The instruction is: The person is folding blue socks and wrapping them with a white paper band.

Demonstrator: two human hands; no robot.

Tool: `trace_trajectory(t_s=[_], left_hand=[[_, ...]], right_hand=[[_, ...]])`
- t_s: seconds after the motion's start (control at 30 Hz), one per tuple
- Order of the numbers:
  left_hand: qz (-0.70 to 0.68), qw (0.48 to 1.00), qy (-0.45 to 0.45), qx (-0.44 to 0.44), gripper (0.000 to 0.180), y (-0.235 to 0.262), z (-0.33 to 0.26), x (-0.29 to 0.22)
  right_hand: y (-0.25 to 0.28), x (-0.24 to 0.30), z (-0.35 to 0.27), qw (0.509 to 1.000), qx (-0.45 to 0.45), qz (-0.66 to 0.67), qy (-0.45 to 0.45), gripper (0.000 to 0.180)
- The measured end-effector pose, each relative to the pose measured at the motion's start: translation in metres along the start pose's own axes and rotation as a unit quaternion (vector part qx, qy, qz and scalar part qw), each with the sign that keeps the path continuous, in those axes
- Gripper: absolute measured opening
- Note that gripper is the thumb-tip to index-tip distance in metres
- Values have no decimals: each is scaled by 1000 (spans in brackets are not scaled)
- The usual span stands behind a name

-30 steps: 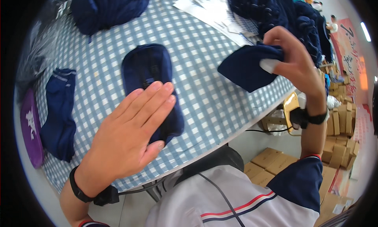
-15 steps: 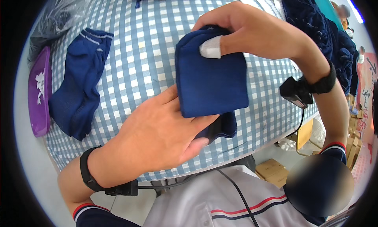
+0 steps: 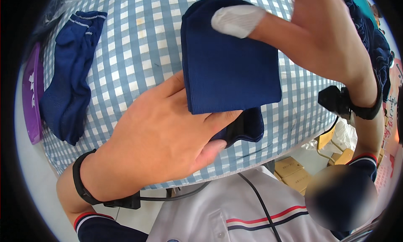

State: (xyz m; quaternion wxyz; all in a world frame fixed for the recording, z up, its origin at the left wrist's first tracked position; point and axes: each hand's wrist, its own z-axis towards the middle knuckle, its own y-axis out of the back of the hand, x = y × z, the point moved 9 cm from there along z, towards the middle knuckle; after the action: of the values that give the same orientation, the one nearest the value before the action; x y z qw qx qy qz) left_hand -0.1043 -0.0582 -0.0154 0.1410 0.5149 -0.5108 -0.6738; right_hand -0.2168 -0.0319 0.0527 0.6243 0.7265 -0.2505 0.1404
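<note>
A folded navy sock bundle [image 3: 231, 78] is held upright above the checked tablecloth, its flat ribbed face toward me. My right hand [image 3: 319, 32] grips it at the top. Its thumb, in a white cover [image 3: 237, 22], presses on the front, while the other fingers are hidden behind or cut off. My left hand [image 3: 155, 133] holds the lower edge from the left, its fingers partly tucked behind the fabric and its thumb below. Under that edge hangs a darker loose fold [image 3: 247, 126]. To the left lies a flat pair of navy socks [image 3: 71, 78] with white stripes at the cuffs.
A purple tray-like object [image 3: 33, 95] stands at the table's left edge, with clear plastic wrapping [image 3: 56, 5] above it. Navy garments [image 3: 375, 45] are heaped at the far right. Cardboard boxes [image 3: 289, 170] and a yellow chair [image 3: 327, 141] stand beyond the table's front edge.
The sock bundle appears larger and slightly higher, still between both hands. My right hand has moved up and right, its thumb stretched straighter. The whole view has shifted a little.
</note>
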Motion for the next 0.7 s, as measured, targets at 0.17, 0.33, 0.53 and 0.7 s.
trace_trajectory(t_s=[0.17,0.33,0.53,0.7], left_hand=[[58,998,-35,-1,75,0,4,-15],[-12,995,-78,68,79,-20,3,-35],[21,992,-119,36,81,-27,-3,-53],[68,979,-187,40,80,2,-11,-56]], right_hand=[[-40,6,-11,962,7,-235,141,56],[-60,0,-11,943,12,-268,199,62],[-54,8,-15,943,-19,-260,205,50],[-54,7,-16,941,-159,-148,261,35]])
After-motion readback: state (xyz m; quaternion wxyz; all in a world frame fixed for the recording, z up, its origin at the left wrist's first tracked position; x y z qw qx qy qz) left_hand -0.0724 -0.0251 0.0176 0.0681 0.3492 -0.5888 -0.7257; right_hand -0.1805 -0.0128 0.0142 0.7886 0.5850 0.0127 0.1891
